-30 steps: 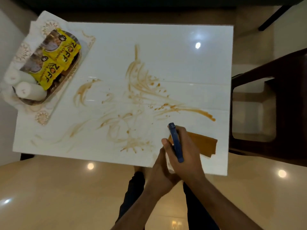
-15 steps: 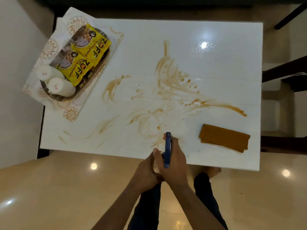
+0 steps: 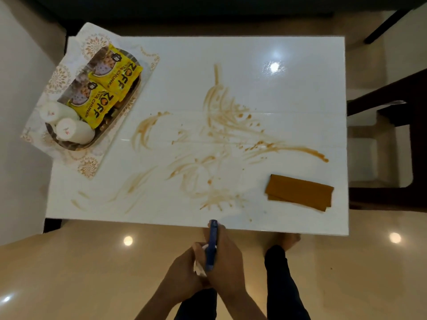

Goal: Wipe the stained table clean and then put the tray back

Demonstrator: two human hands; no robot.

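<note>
Table (image 3: pixel 300 72), white and glossy, stretches ahead of me, its middle smeared with brown stains (image 3: pixel 221 139) that run from a thin streak near the far side to a splatter close to the near edge, with a long trail curving off to the right. Left of the stains, at the far left corner, the tray (image 3: pixel 76 145) sits on a patterned mat (image 3: pixel 87 167) that hangs over the table's edge; it holds two yellow packets (image 3: pixel 111 86) and two white cups (image 3: pixel 69 129) lying on their sides. A folded brown cloth (image 3: pixel 300 192) lies flat near the right end, apart from my hands. My right hand (image 3: pixel 227 262) is just below the near edge, fingers curled round a blue bottle (image 3: pixel 211 245) whose tip reaches up to the table's rim. My left hand (image 3: pixel 184 273) presses against it from the left, fingers wrapped round something white (image 3: pixel 199 269) between the two hands; I cannot tell what that is. A dark chair (image 3: pixel 404 144) stands beyond the right end, and my foot (image 3: pixel 286 239) shows on the shiny floor (image 3: pixel 92 262) under the edge.
</note>
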